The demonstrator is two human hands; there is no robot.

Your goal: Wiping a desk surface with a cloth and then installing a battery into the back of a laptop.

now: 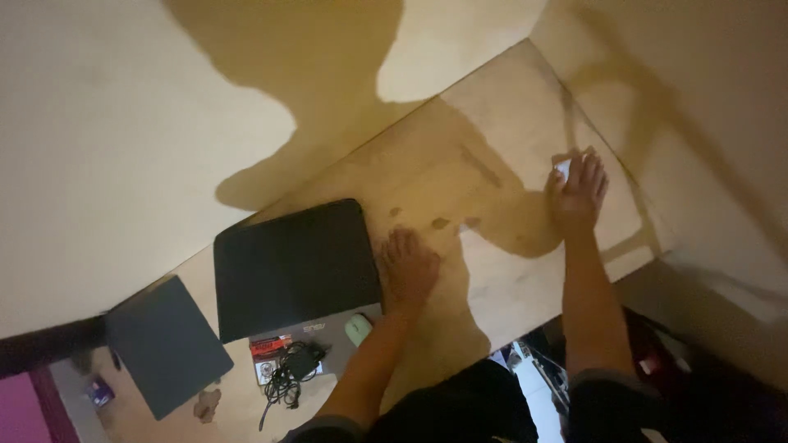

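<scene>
Dark grey flat slab (168,344), laptop-like, lies tilted at the table's (492,115) left end, near the front edge. Just right of it, a larger black closed laptop (295,267) rests partly on a grey laptop (332,328) beneath. On the grey one: a small red-and-black card (271,346), a coiled black cable with adapter (294,369), a pale green mouse (358,330). Left hand (408,271) lies flat on the wood, fingers (400,244) spread and released, touching the black laptop's right edge, the mouse just beside the wrist. Right hand (577,195) well apart, near the table's far right corner, palm down, fingers (589,168) extended over a small white object (563,168); cannot tell whether they grip it.
</scene>
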